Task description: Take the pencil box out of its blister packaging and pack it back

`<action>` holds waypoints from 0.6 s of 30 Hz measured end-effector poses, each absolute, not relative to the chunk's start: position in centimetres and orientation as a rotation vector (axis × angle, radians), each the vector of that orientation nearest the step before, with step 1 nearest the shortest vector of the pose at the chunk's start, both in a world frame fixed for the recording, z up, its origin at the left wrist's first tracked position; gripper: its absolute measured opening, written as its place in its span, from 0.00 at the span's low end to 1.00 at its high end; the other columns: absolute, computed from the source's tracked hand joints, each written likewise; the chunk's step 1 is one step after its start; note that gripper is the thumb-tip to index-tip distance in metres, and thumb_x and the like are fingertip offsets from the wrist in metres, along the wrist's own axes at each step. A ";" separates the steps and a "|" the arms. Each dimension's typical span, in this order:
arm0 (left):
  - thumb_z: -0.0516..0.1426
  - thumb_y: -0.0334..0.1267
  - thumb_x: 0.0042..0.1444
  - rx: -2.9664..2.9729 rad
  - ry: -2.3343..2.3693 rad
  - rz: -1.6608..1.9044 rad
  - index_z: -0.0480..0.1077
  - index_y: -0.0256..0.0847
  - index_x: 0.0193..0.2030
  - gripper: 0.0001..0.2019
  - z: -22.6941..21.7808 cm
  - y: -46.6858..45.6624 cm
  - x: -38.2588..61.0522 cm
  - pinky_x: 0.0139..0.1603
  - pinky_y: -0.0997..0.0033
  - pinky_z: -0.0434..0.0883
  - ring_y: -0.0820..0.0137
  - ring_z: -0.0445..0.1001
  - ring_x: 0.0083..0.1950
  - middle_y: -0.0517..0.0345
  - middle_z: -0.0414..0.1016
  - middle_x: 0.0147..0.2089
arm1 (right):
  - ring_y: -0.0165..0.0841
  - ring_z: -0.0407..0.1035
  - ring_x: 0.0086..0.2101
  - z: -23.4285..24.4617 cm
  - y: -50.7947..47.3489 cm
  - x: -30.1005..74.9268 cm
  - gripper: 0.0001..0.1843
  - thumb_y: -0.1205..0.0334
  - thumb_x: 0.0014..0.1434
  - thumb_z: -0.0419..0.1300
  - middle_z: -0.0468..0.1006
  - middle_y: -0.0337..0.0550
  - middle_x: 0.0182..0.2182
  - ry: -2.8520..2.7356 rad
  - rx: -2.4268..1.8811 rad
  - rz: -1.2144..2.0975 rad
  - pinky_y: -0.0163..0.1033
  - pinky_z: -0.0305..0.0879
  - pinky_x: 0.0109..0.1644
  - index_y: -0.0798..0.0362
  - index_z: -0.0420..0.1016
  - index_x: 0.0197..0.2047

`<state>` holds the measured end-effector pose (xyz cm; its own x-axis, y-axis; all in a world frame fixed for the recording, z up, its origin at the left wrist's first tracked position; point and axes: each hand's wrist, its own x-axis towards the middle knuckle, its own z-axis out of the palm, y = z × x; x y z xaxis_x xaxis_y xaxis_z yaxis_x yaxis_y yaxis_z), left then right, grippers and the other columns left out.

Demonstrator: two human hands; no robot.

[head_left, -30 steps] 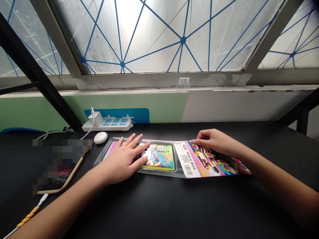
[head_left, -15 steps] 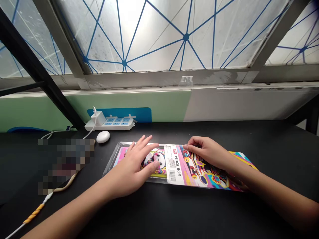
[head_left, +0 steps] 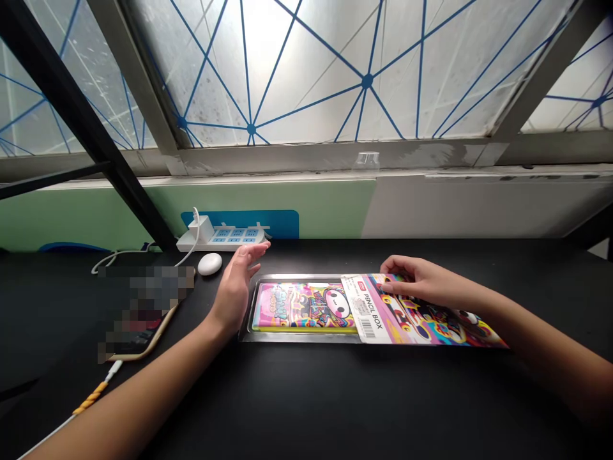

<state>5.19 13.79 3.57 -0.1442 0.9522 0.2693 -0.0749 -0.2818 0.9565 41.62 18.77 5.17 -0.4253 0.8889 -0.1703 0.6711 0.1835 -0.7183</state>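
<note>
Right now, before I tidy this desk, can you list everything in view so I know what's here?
desk: one, black, under everything below
pencil box: one, pink and yellow with cartoon print, in the tray
clear plastic tray: one, clear, middle of the desk
printed card: one, pink and multicoloured, labelled PENCIL BOX, over the tray's right end
power strip: one, white, far edge of the desk
charger: one, white, plugged into the strip
oval object: one, white, in front of the strip
phone: one, blurred, gold edge, left of the tray
cable: one, white with yellow twist, lower left
plastic cup: one, clear, on the window ledge
window panes: three, frosted with blue lines, above the desk
wall: one, green and white, behind the desk
left hand: one, open, raised above the tray's left end
right hand: one, on the card's far edge
</note>
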 end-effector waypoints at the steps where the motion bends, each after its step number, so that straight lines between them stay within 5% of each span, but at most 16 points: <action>1: 0.45 0.56 0.71 1.248 1.070 1.555 0.73 0.44 0.52 0.23 3.5 13.7 5.3 0.70 0.50 0.57 0.56 0.64 0.71 0.48 0.73 0.65 | 0.36 0.70 0.34 5.4 18.8 41.7 0.25 0.36 0.55 0.66 0.79 0.39 0.35 -2.207 -1.475 1.078 0.38 0.65 0.36 0.48 0.75 0.42; 12: 0.44 0.59 0.70 1.054 0.917 1.654 0.71 0.43 0.49 0.24 4.0 13.3 5.9 0.69 0.52 0.59 0.57 0.68 0.69 0.46 0.77 0.61 | 0.49 0.72 0.53 5.5 17.5 40.1 0.34 0.31 0.56 0.62 0.78 0.49 0.54 -2.355 -1.575 0.806 0.47 0.69 0.55 0.46 0.74 0.55; 18: 0.44 0.59 0.70 1.048 0.936 1.664 0.70 0.44 0.48 0.23 3.9 13.3 5.8 0.68 0.54 0.61 0.58 0.69 0.68 0.47 0.77 0.60 | 0.52 0.64 0.63 5.1 17.5 36.7 0.48 0.33 0.58 0.60 0.67 0.59 0.66 -2.407 -1.576 0.779 0.55 0.62 0.66 0.51 0.55 0.73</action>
<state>5.84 13.30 3.87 -0.2067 0.9524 0.2241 -0.3028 -0.2801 0.9110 36.67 17.53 5.13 -0.4314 0.8904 -0.1453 0.8066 0.3085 -0.5043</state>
